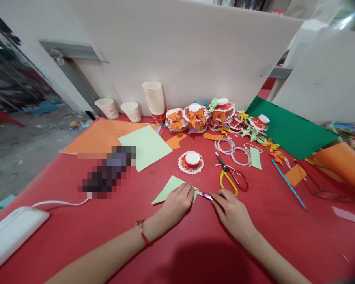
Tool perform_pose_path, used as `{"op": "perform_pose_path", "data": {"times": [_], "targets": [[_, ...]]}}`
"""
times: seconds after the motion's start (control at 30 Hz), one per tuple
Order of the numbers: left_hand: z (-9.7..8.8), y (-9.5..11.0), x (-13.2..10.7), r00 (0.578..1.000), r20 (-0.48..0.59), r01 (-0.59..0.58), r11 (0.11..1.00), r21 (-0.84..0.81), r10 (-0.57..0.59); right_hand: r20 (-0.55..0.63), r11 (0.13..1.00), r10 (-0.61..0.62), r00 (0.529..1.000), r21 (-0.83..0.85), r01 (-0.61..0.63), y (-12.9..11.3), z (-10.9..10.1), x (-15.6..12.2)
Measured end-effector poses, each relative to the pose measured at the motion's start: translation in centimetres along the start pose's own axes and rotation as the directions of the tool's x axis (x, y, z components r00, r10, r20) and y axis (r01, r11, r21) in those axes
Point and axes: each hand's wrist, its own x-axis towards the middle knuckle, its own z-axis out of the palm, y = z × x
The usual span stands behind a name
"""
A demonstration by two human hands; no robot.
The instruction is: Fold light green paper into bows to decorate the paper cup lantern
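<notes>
My left hand (179, 201) presses down with bent fingers on a light green paper piece (168, 190), gripping its right end. Between the fingertips of my right hand (232, 209) is a slim shiny purple piece (206, 196) with a pale end that reaches to the green paper; its exact kind is unclear. Just beyond my hands lies an upturned paper cup (192, 158) cut into a fringed red-and-white brim. To its right, scissors (228, 173) with one yellow and one red handle lie slightly spread.
Fringed cups with paper bows (197, 118) line the white board, beside stacked paper cups (154, 98). Clear plastic rings (240, 156), a blue pencil (289, 184) and a larger green sheet (146, 148) lie around. A white power bank (14, 236) with cable sits at left.
</notes>
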Motion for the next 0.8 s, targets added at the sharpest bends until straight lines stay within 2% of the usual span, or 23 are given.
{"op": "perform_pose_path", "data": {"times": [0.4,0.8], "targets": [[0.4,0.8,-0.6,0.999,-0.023,0.029,0.999,-0.033,-0.03,-0.027,1.0,-0.001,1.0,0.011,0.001,0.6,0.4,0.2],[0.7,1.1,-0.9,0.998,-0.062,-0.028,0.999,-0.031,0.026,-0.069,0.998,0.007,0.998,0.067,-0.002,1.4,0.8,0.0]]}}
